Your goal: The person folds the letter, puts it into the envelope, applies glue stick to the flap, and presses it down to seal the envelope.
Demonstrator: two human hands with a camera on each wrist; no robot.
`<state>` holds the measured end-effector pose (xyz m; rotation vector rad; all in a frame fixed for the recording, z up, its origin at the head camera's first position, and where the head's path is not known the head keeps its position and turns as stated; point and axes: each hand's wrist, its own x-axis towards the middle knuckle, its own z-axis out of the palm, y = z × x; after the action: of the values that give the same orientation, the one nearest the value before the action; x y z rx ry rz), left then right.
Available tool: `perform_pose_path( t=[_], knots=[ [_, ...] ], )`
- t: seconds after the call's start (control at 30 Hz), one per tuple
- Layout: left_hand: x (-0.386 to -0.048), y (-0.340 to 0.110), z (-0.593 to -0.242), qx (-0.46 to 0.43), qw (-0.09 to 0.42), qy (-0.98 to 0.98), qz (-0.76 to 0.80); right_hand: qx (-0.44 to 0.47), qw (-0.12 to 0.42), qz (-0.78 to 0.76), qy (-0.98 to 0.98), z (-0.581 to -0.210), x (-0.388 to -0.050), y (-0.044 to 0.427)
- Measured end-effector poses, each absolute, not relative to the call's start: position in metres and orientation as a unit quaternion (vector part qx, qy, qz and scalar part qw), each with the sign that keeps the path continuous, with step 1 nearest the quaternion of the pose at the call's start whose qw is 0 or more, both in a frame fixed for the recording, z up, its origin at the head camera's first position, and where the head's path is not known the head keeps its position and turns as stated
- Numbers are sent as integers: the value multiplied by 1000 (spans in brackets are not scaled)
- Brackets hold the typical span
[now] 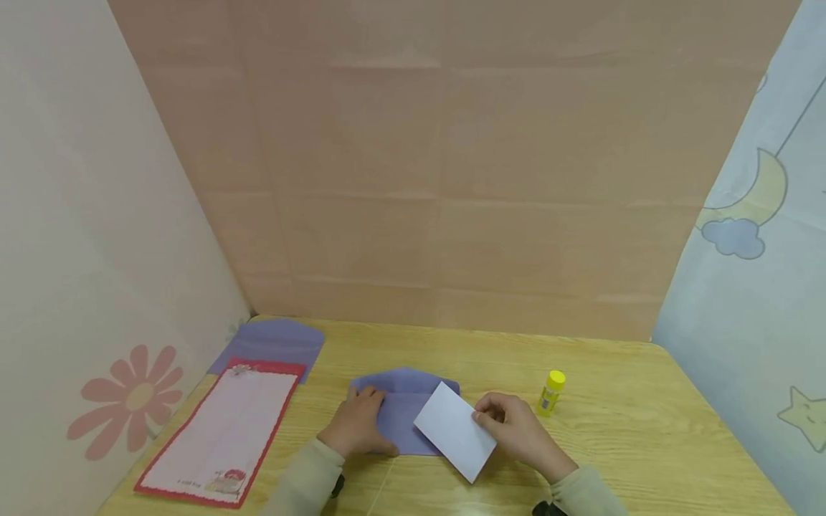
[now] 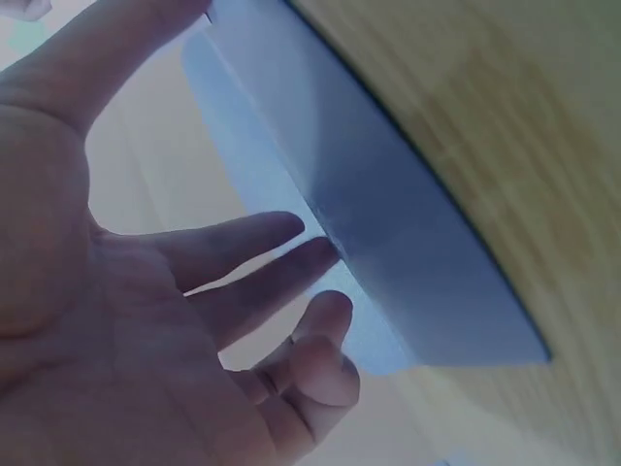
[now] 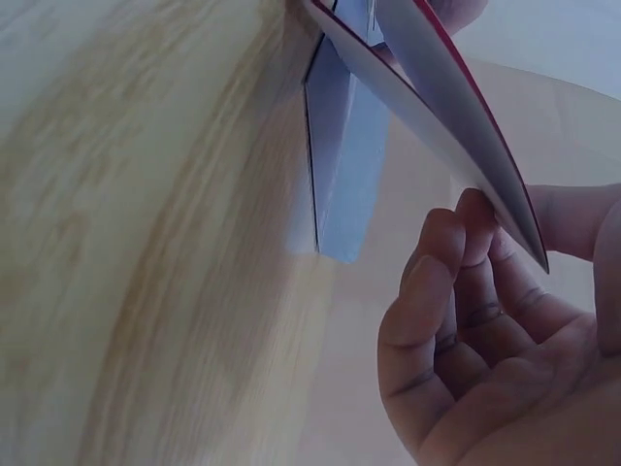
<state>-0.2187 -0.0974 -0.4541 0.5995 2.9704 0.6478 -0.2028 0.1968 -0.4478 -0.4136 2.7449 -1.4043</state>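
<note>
A purple envelope (image 1: 400,412) lies on the table with its flap (image 2: 233,146) raised at the far side. The left hand (image 1: 357,424) rests at the envelope's left end, thumb at the near edge, fingers spread toward the flap; in the left wrist view the left hand (image 2: 146,282) touches near the flap's fold with two fingertips. A folded white card (image 1: 457,432) is tilted over the envelope's right part. The right hand (image 1: 519,433) pinches its right edge between thumb and fingers; in the right wrist view the card (image 3: 437,116) shows red edges and slightly parted layers above the right hand (image 3: 485,330).
A yellow glue stick (image 1: 551,393) stands right of the right hand. At left, a red-bordered sheet (image 1: 222,430) partly covers another purple envelope (image 1: 277,340). Printed panels (image 1: 736,287) and a brown paper backdrop (image 1: 439,179) enclose the wooden table (image 1: 619,430).
</note>
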Motion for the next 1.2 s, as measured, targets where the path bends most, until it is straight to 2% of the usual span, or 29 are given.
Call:
perform_pose_path(
  t=[0.37, 0.8, 1.2],
  knots=[
    [-224, -95, -448, 173, 51, 961, 208, -127, 24, -457, 880, -449, -203, 197],
    [-227, -94, -451, 163, 43, 965, 200, -153, 28, -438, 885, -450, -202, 202],
    [-224, -92, -452, 176, -2, 966, 189, -48, -37, -468, 881, -446, -206, 198]
  ],
)
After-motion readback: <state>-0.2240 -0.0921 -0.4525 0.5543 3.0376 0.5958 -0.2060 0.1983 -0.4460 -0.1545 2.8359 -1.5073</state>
